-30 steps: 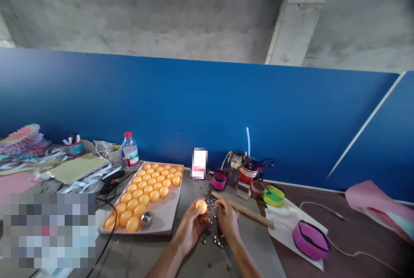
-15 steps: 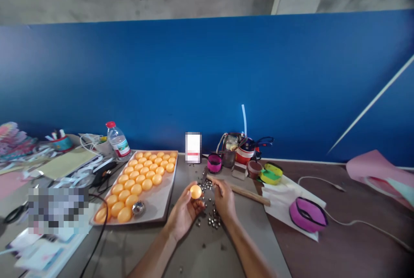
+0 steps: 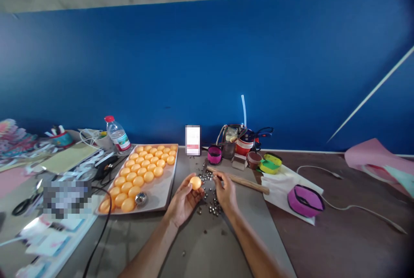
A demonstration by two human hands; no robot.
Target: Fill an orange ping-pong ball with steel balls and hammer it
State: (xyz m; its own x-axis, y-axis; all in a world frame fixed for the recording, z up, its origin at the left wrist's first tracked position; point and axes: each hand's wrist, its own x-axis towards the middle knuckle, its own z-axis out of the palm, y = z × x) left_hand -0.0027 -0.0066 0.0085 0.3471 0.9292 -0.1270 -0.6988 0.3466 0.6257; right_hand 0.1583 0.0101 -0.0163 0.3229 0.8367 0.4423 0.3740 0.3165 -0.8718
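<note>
- A shallow white tray (image 3: 161, 192) is lying at ten o'clock from the left hand (image 3: 183, 199), carrying glossy orange balls (image 3: 132, 176) and a shiny silver ball (image 3: 141, 199).
- The left hand's grip is holding one smooth orange ball (image 3: 196, 183).
- Small silvery metal pieces (image 3: 214, 208) are lying on the grey surface (image 3: 200, 254) between the hands.
- The right hand (image 3: 226, 194) is pinching narrowly at the held ball's three o'clock; its contents I cannot tell.
</note>
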